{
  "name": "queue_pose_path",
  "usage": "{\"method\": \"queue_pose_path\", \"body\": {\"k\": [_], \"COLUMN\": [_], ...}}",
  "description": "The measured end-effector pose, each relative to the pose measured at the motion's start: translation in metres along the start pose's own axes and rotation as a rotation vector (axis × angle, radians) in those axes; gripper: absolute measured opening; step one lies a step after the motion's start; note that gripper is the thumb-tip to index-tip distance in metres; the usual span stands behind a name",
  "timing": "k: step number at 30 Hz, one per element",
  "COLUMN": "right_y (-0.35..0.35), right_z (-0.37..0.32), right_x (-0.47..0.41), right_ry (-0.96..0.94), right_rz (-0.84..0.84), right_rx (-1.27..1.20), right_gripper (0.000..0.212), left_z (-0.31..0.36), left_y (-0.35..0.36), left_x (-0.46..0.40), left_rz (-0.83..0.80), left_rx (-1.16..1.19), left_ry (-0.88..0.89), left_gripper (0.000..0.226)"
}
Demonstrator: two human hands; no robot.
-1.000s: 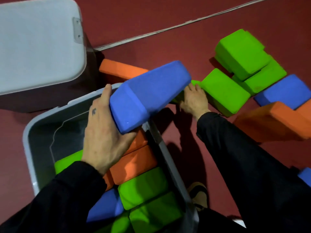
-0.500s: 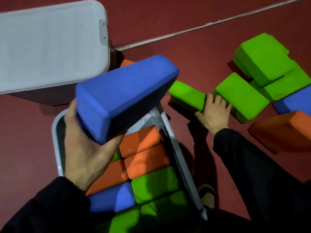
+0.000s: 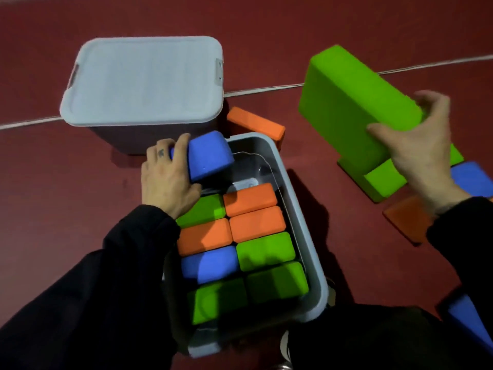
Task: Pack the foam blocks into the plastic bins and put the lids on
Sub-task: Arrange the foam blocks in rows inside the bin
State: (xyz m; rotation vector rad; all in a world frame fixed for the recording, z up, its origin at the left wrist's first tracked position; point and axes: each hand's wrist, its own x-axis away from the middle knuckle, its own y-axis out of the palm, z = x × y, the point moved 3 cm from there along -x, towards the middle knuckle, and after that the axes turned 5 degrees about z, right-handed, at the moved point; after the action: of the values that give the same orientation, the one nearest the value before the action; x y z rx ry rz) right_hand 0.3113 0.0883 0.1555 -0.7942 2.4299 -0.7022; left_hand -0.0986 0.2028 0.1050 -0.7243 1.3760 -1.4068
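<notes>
An open grey plastic bin [image 3: 298,209] sits in front of me, holding several upright foam blocks in green, orange and blue. My left hand [image 3: 166,178] grips a blue foam block [image 3: 208,156] standing on end at the bin's far left corner, its lower end down inside the bin. My right hand [image 3: 416,145] holds a large green foam block [image 3: 352,102] lifted off the floor to the right of the bin. The far right part of the bin shows its bare bottom.
A second bin closed with a grey lid [image 3: 144,78] stands behind the open one. An orange block [image 3: 256,125] lies between them. More green [image 3: 384,180], blue [image 3: 472,178] and orange [image 3: 408,217] blocks lie on the red floor at right. Another blue block [image 3: 469,321] is near right.
My left hand brought the blue block down from above the bin and stood it in the far left corner. My right hand picked a green block up off the floor.
</notes>
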Motion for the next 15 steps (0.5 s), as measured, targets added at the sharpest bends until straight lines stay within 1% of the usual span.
{"method": "queue_pose_path", "body": {"k": [3,6,8,11,13,15], "right_y": [0.011,0.040,0.064,0.099,0.116,0.131], "right_z": [-0.057,-0.092,-0.105,-0.112,-0.113,-0.113], "right_x": [0.009,0.025,0.035,0.049,0.058,0.063], "right_ry": [-0.245,-0.421,-0.504,-0.651,-0.731,-0.764], "right_rz": [-0.043,-0.173,-0.292,-0.457,-0.530,-0.562], "right_rx": [0.037,0.076,0.111,0.230,0.309,0.350], "right_gripper": [0.074,0.076,0.079,0.076,0.074,0.075], "left_z": [-0.004,-0.022,-0.035,-0.047,-0.053,-0.060], "left_y": [0.001,0.021,0.039,0.064,0.078,0.091], "left_x": [0.001,0.012,0.015,0.015,0.011,0.005], "left_rz": [-0.071,-0.163,-0.201,-0.230,-0.246,-0.281], "left_rx": [-0.079,-0.085,-0.102,-0.110,-0.107,-0.111], "left_ry": [0.007,-0.012,0.035,0.082,0.091,0.084], "left_gripper": [0.096,0.098,0.097,0.085,0.079,0.081]}}
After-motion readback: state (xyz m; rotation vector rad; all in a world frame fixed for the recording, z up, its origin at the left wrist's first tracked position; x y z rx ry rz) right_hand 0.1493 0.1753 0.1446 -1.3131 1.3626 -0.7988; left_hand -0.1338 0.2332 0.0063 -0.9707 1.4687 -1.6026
